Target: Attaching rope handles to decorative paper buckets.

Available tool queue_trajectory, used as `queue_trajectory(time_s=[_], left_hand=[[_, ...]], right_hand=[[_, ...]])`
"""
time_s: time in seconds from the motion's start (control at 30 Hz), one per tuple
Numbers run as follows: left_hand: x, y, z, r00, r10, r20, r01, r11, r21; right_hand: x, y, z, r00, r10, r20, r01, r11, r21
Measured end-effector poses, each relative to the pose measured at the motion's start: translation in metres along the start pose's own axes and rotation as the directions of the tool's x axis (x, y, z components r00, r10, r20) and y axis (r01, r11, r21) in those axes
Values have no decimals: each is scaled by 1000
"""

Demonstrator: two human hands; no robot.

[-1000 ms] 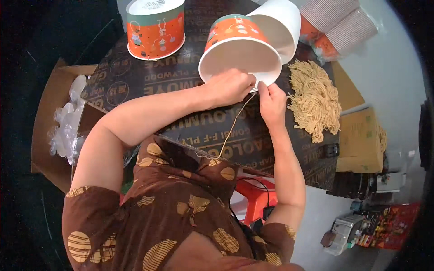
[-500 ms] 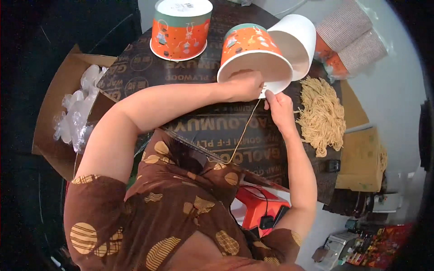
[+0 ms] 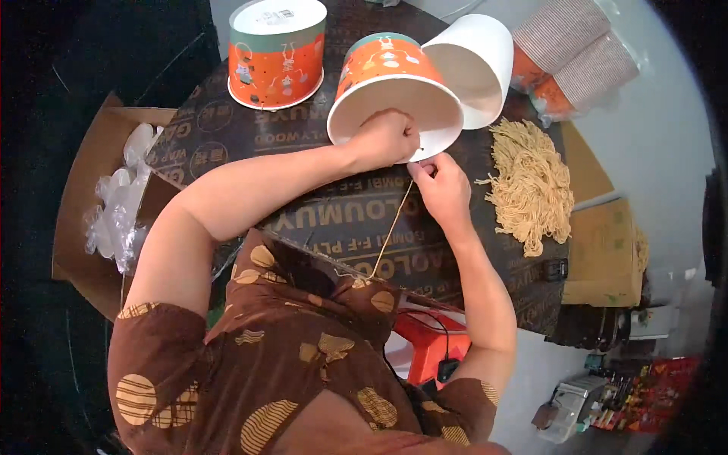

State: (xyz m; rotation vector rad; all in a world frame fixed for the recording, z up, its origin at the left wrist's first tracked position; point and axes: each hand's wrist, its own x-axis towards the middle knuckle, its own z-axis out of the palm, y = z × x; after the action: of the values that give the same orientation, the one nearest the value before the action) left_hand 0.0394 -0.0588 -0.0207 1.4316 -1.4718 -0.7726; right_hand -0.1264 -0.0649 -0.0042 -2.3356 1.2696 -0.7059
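Observation:
An orange paper bucket (image 3: 390, 61) with a green band lies tilted on the table, its open mouth facing me. My left hand (image 3: 388, 138) reaches into that mouth with its fingers curled near the lower inside wall; whatever they grip is hidden. Just outside the rim, my right hand (image 3: 444, 186) pinches a thin tan string (image 3: 394, 224) between thumb and finger. The string runs from the rim down to my lap. A small dark spot, perhaps a hole, shows in the bucket wall by the rim, between my hands.
A second orange bucket (image 3: 277, 67) stands upside down at the left, and a white one (image 3: 481, 68) lies behind the first. Tan strings (image 3: 531, 186) are heaped at the right, near stacked buckets (image 3: 565, 42) in plastic. Clear plastic pieces (image 3: 121, 201) fill a cardboard box (image 3: 80, 193) at the left.
The whole view has shifted, so things sit further left in the picture. My hands stay at the bucket's rim; the left fist shows more clearly inside the mouth.

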Motion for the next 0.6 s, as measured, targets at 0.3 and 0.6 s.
queue_trajectory(time_s=[0.3,0.6], left_hand=[[-8,8,-2,998,50,-30,-51,999,-8],[-13,16,-2,989,148,-5,-148,988,-30]], right_hand=[[-21,-4,1,860,-489,-149,424,846,-324],[-1,7,-7,772,-590,-236,466,778,-421]])
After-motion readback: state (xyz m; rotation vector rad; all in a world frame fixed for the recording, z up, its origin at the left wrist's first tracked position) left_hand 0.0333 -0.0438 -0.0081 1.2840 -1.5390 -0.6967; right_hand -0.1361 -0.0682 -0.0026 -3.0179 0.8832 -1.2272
